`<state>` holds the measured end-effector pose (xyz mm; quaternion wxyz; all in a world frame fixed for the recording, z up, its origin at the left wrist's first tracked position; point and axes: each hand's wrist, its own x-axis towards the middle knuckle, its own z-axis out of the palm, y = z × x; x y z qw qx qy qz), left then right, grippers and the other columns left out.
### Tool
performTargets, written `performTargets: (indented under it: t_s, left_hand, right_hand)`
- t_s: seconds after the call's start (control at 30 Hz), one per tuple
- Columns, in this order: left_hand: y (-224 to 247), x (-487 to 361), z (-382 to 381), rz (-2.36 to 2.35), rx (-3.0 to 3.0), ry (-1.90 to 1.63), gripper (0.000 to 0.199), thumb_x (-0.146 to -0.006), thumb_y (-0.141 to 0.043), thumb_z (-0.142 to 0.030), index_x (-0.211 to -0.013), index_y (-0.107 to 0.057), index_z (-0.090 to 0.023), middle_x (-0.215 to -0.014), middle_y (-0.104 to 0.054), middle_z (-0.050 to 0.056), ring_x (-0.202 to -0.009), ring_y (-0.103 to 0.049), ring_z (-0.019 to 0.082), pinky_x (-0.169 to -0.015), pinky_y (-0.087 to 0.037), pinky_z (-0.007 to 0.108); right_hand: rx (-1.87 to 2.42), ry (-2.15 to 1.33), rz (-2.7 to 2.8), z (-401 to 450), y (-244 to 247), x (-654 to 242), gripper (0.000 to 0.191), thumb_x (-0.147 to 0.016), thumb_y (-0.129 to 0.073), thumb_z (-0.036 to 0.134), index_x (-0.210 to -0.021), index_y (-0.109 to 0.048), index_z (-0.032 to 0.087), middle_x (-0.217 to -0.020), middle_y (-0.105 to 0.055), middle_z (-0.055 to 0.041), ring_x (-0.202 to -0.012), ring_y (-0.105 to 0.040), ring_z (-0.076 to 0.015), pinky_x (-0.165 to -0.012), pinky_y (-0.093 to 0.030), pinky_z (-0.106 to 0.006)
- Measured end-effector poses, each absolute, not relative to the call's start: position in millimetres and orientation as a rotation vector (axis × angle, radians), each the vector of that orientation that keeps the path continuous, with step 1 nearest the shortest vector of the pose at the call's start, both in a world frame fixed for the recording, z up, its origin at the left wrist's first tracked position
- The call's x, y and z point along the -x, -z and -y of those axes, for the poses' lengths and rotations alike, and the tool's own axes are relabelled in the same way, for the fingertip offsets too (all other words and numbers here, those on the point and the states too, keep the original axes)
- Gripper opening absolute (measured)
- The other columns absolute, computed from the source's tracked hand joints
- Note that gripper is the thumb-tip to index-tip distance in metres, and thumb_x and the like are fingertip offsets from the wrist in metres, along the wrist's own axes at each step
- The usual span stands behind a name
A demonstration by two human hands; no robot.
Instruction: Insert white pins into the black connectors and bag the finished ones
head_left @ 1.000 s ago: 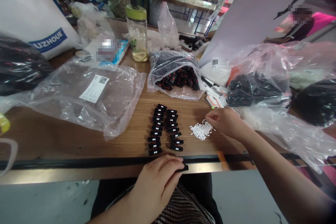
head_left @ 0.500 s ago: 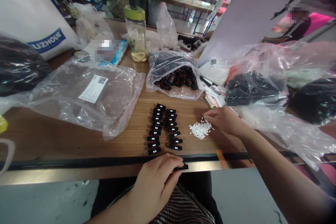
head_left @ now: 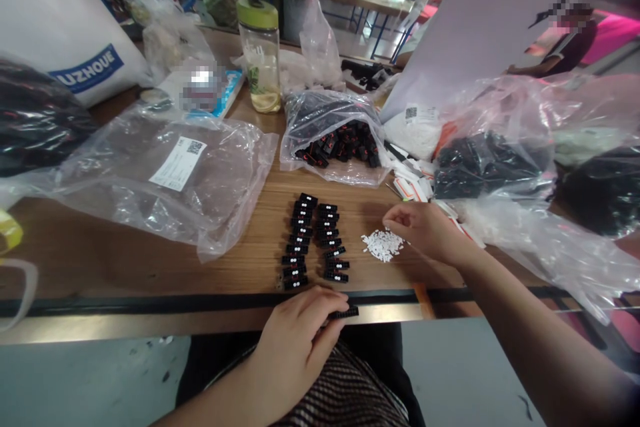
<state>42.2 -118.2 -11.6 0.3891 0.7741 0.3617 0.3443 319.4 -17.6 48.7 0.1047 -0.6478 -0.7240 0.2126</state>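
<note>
From the person's head, one view looks forward and down, close over left hand (head_left: 303,327), right hand (head_left: 423,230) and table (head_left: 165,272).

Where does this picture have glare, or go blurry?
Head view throughout: glare streaks the flat clear bag and metal table edge; detail is too soft to tell whether the right hand pinches anything; pixelation covers part of a background person.
</note>
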Motion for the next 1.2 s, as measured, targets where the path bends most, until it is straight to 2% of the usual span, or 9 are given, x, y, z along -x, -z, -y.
performTargets:
  t_s: [0.13,0.3,0.43,0.57,0.83,0.9,0.97,1.1,1.2]
  left_hand:
    - [12,-41,119,-0.933,-1.959,-0.879,0.022,-0.095,-0.056,-0.015,-0.114,-0.059,-0.024,-0.110,-0.070,0.003,-0.102,-0.067,0.018,-0.091,-0.056,0.036]
    - [11,-41,119,-0.945,-1.938,-0.868,0.020,-0.094,-0.058,-0.015,-0.112,-0.060,-0.024,-0.108,-0.070,0.002,-0.095,-0.068,0.017,-0.086,-0.057,0.034]
    - [10,-42,120,-0.965,-1.918,-0.893,0.017,-0.094,-0.058,-0.016,-0.110,-0.060,-0.023,-0.106,-0.070,0.002,-0.090,-0.069,0.016,-0.082,-0.057,0.031]
    - [10,-42,120,-0.977,-1.935,-0.923,0.017,-0.094,-0.058,-0.016,-0.109,-0.061,-0.023,-0.105,-0.071,0.003,-0.092,-0.069,0.017,-0.083,-0.057,0.031]
    - [9,-40,117,-0.967,-1.911,-0.946,0.017,-0.094,-0.058,-0.015,-0.109,-0.062,-0.022,-0.105,-0.072,0.003,-0.092,-0.070,0.016,-0.081,-0.057,0.028]
    - [10,-41,117,-0.959,-1.905,-0.939,0.017,-0.094,-0.058,-0.016,-0.110,-0.062,-0.022,-0.105,-0.072,0.003,-0.092,-0.070,0.016,-0.081,-0.057,0.028]
    - [11,-41,117,-0.960,-1.907,-0.935,0.018,-0.094,-0.058,-0.016,-0.111,-0.062,-0.022,-0.106,-0.072,0.003,-0.094,-0.070,0.016,-0.082,-0.058,0.030]
    - [12,-41,118,-0.971,-1.919,-0.920,0.019,-0.094,-0.059,-0.015,-0.112,-0.062,-0.023,-0.107,-0.073,0.003,-0.096,-0.070,0.017,-0.085,-0.058,0.033]
    - [13,-42,119,-0.976,-1.926,-0.929,0.018,-0.094,-0.059,-0.016,-0.111,-0.062,-0.023,-0.107,-0.073,0.004,-0.096,-0.070,0.018,-0.085,-0.059,0.034]
  right_hand:
    - [1.543,-0.905,2.181,64,-66,-281,0.018,-0.093,-0.056,0.034,-0.084,-0.067,0.022,-0.079,-0.069,-0.0007,-0.073,-0.061,-0.0140,-0.069,-0.045,-0.028]
    - [1.367,-0.929,2.240,102,-65,-252,0.012,-0.096,-0.056,0.027,-0.086,-0.061,0.022,-0.078,-0.064,0.0014,-0.073,-0.057,-0.0132,-0.080,-0.042,-0.035]
    - [1.308,-0.913,2.251,106,-55,-250,0.009,-0.095,-0.058,0.024,-0.086,-0.060,0.022,-0.080,-0.063,0.0007,-0.078,-0.058,-0.0152,-0.080,-0.042,-0.036]
    - [1.294,-0.873,2.268,108,-49,-248,0.008,-0.095,-0.056,0.023,-0.087,-0.060,0.023,-0.081,-0.064,0.0007,-0.079,-0.059,-0.0163,-0.080,-0.041,-0.037]
    - [1.175,-0.407,2.450,118,-51,-248,0.022,-0.093,-0.055,0.019,-0.106,-0.069,0.027,-0.073,-0.068,-0.0019,-0.070,-0.057,-0.0197,-0.071,-0.038,-0.038]
    - [1.264,-0.381,2.395,103,-52,-262,0.019,-0.093,-0.056,0.022,-0.104,-0.071,0.026,-0.078,-0.071,-0.0027,-0.074,-0.061,-0.0198,-0.074,-0.040,-0.038]
    - [1.500,-0.291,2.269,79,-50,-283,0.020,-0.093,-0.055,0.029,-0.090,-0.074,0.024,-0.085,-0.074,-0.0048,-0.079,-0.065,-0.0210,-0.077,-0.042,-0.037]
    - [2.141,-0.157,2.065,34,-44,-323,0.033,-0.089,-0.054,0.039,-0.066,-0.070,0.022,-0.060,-0.068,-0.0029,-0.058,-0.060,-0.0185,-0.059,-0.037,-0.031]
    - [2.303,-0.155,2.060,22,-41,-332,0.038,-0.086,-0.055,0.043,-0.057,-0.067,0.022,-0.052,-0.063,-0.0021,-0.053,-0.059,-0.0183,-0.054,-0.032,-0.030]
